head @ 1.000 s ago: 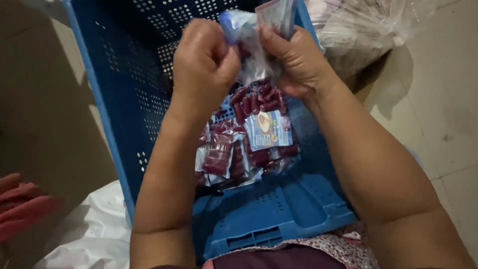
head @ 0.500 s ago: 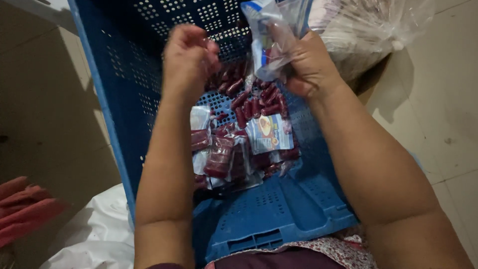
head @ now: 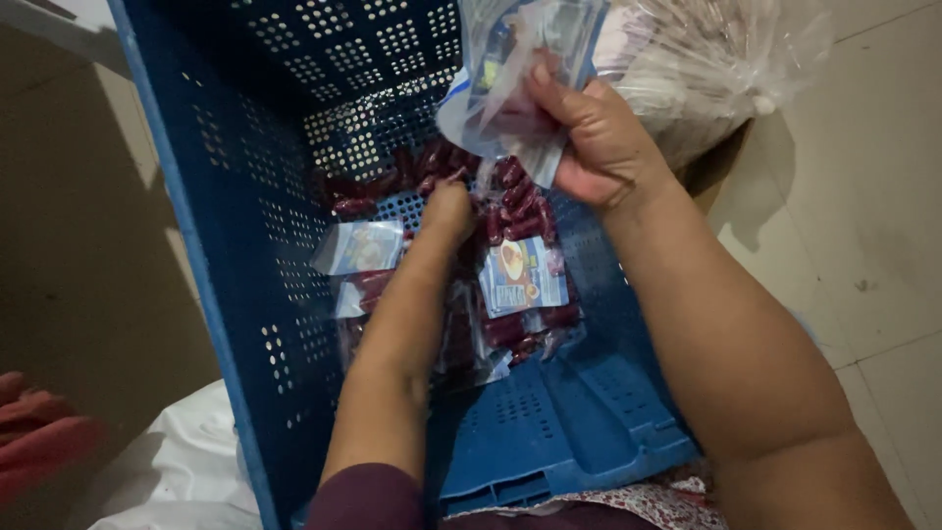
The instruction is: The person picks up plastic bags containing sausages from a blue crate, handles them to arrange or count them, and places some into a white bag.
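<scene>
Packets [head: 525, 280] in crate [head: 226, 324], plastic bag [head: 721, 74] right of crate

Both forearms are bare; the left arm [head: 388, 363] wears a dark maroon sleeve at the elbow, above floral-patterned cloth [head: 608, 505].

— How many crates?
— One blue perforated crate [head: 245, 294].
— And hands?
— Two: the left hand [head: 446, 211] down among the sausages, the right hand [head: 594, 137] up at the crate's far edge.
— Packets in that right hand?
— One clear empty packet [head: 510, 88], as far as I can tell; the plastic is crumpled.
— Filled packets in the crate?
— At least three sealed packs of red sausages [head: 520, 285], partly hidden by the arm.
— Loose ones?
— A heap of loose red sausages [head: 373, 191]; too tangled to count.
— Anything else?
— One big clear plastic bag [head: 726, 59] and one white cloth [head: 186, 471].
</scene>
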